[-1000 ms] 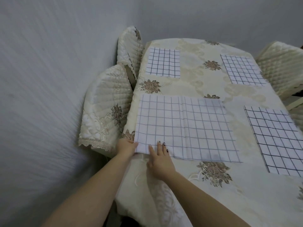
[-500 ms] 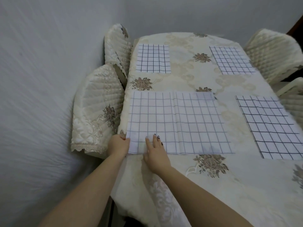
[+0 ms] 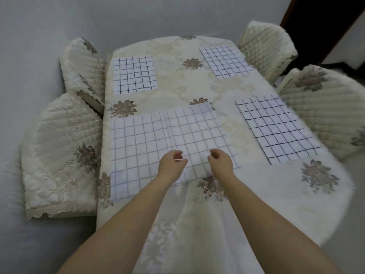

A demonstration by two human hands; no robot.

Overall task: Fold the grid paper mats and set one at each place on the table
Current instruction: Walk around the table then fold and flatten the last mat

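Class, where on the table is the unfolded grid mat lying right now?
In the head view the unfolded grid mat lies flat at the table's near-left place, beside the near-left chair, with both hands above its near edge.

no readable text, labels or numbers

A table (image 3: 197, 224) draped in cream floral cloth stands against a plain grey wall (image 3: 49, 20). Quilted covered chairs sit at nine (image 3: 61, 155), eleven (image 3: 83, 62), one (image 3: 266, 46) and three o'clock (image 3: 325, 107); a dark doorway (image 3: 316, 22) opens at one o'clock.
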